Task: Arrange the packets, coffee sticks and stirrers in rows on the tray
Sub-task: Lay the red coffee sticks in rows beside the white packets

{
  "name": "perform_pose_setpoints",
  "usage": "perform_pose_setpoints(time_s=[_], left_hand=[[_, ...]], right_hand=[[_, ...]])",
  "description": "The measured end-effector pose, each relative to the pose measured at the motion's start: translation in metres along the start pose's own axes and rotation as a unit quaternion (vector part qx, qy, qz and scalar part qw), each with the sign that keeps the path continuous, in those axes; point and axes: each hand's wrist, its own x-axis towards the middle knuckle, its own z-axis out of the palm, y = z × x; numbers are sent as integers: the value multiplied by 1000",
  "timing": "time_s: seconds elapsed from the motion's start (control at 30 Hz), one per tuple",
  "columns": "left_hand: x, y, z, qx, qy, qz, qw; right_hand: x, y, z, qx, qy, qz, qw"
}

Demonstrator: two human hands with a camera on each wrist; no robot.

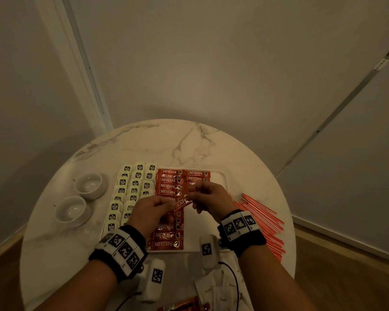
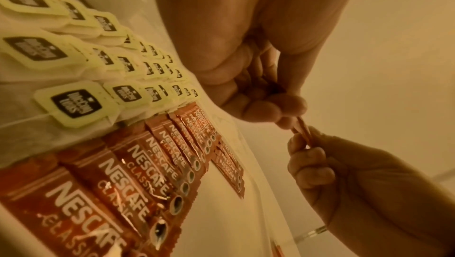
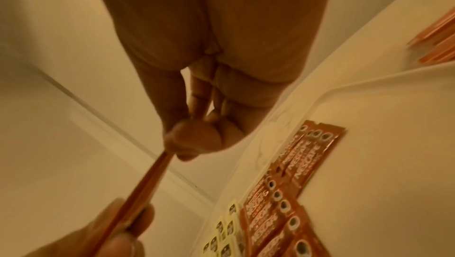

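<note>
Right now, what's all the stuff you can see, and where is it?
Table: one, white marble, round.
Tray: one, white, mid-table.
Tea packets: many, pale yellow, three rows at the tray's left.
Coffee sticks: many, red, rows on the tray.
Held coffee stick: one, red, above the tray.
Stirrers: many, red, right of the tray.
Cups: two, white, left of the tray.
Left hand: pinches the held stick.
Right hand: pinches its other end.
</note>
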Motion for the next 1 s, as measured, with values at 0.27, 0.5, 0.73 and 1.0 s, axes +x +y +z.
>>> perform_pose_setpoints(time_s=[0.27,0.5,0.73,1.0], left_hand=[[8,-19,-5,5,12,-43,999],[4,-26,-9,17,-21,-53,998],[2,-25,-14,16,-14,-43,999],[0,-29,-17,10,-14,-46,999]], right_hand=[[21,32,-42,-92,194,116,970],[51,66,-49,-210,249,161,932],[63,66,-42,-255,241,151,924],[69,69,-41,-296,238,155,912]])
